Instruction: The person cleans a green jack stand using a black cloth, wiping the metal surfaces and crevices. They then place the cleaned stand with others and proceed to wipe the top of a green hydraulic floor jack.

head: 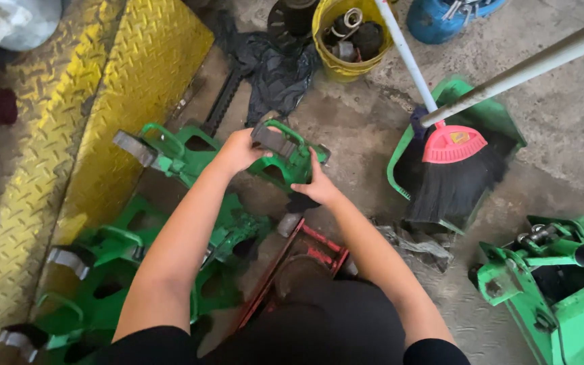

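Both my hands grip a green metal stand (290, 157) with a grey saddle on top, held just above the concrete floor. My left hand (239, 149) closes over the grey saddle end at its upper left. Around the stand's lower right side, by a dark part, wraps my right hand (316, 188). A second green stand (170, 152) lies to the left of it, and more green stands (113, 270) lie by my left forearm. A red metal frame (309, 249) sits under my arms.
A yellow checker-plate ramp (113, 88) runs along the left. A green dustpan (471, 118) with a pink-headed black broom (449, 169) stands right. A yellow bucket (346, 40) of parts and black cloth (272, 67) lie ahead. A green machine (555, 290) sits lower right.
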